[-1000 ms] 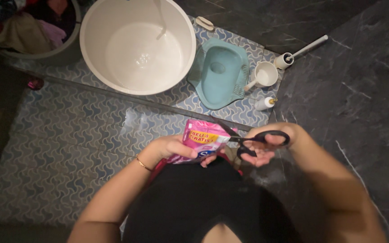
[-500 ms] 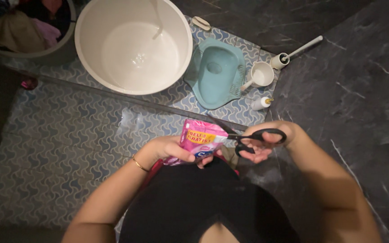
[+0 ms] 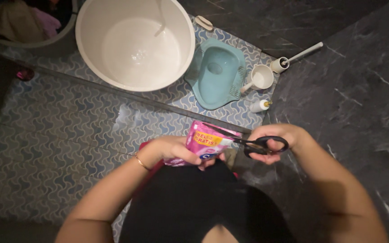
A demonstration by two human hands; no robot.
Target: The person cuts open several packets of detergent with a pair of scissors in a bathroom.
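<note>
Blue wave-patterned tiles (image 3: 59, 135) cover the floor of a dim bathroom with dark marble walls (image 3: 347, 67). On the floor beyond the person stand a large white basin (image 3: 91, 27) with water running into it, a teal squat toilet pan (image 3: 217, 74), a white scoop mug (image 3: 261, 77), a small white bottle (image 3: 260, 105) and a toilet brush (image 3: 293, 57).

The person stands looking down at their own two hands, held close in front of a black top. The left hand (image 3: 172, 150) grips a pink sachet (image 3: 205, 141) from its left side, the thumb pressed across its front, the fingers curled behind; the pack stands roughly upright, its top edge tilted away from the body. The right hand (image 3: 273, 137) is just to the right of the sachet, with fingers threaded through the black loops of a pair of scissors (image 3: 248, 143) and squeezed together. The scissors lie nearly level, their long axis running right to left, blades pointing at the sachet's upper right corner. The blades look nearly closed, meeting that corner; whether they have bitten into it is too dark to tell. A thin gold bracelet (image 3: 142, 163) circles the left wrist.
</note>
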